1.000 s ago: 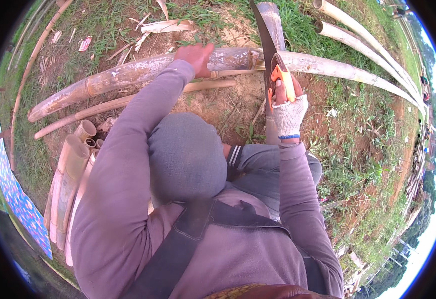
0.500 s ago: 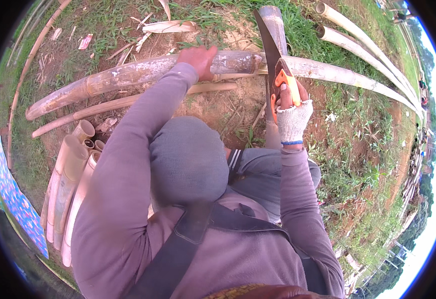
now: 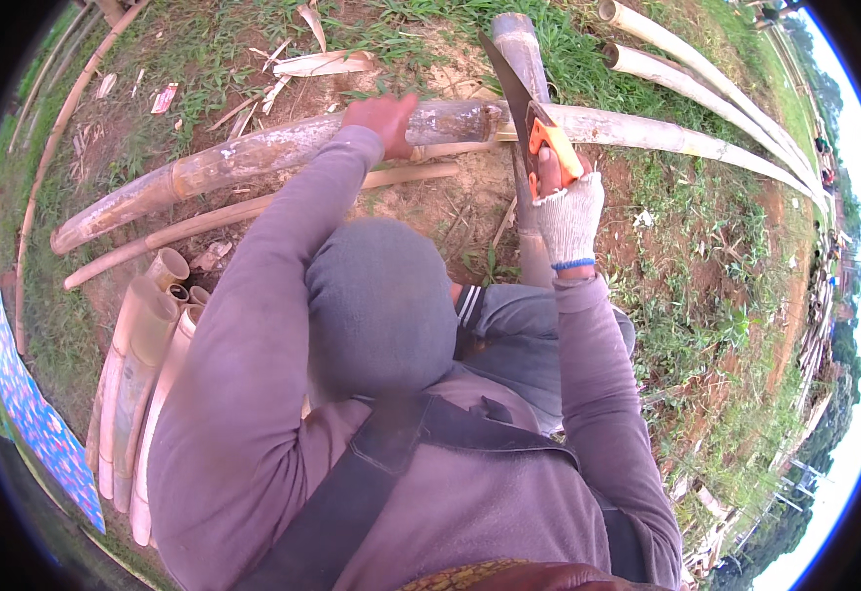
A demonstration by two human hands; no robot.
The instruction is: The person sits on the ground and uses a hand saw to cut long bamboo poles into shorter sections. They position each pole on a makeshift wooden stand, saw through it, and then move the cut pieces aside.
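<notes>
Your right hand (image 3: 569, 213), wrapped round the saw (image 3: 518, 94), moved nearer the pole (image 3: 448, 121). Your left hand (image 3: 381, 122) clamps it: stroke straight.

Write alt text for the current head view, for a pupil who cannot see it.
A gloved right hand holds an orange-handled saw across a thick bamboo pole, while the bare left hand rests on the pole. Open-ended bamboo tubes are bunched at the lower left, with patchy grassy ground around.

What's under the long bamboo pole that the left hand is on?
A crosswise bamboo piece shows on both sides of the long pole, near the saw. Its stretch directly beneath is covered, so whether the two touch there cannot be seen.
</notes>
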